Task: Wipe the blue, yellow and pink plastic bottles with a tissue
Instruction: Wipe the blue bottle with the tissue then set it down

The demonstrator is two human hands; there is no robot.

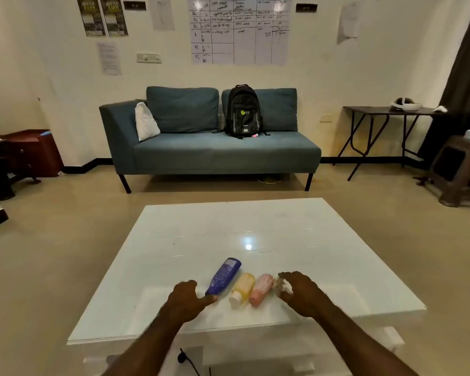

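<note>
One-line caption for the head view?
Left hand touches the blue bottle; right hand holds a tissue beside the pink bottle.

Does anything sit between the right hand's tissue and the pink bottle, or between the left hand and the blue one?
Nothing visible. The right hand curls round the tissue right beside the pink bottle. The left hand reaches the blue bottle at its cap end with one finger. The yellow bottle lies between those bottles, in neither path.

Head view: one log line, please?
left hand touches blue plastic bottle; right hand grips crumpled white tissue; yellow plastic bottle, pink plastic bottle lying between
</note>
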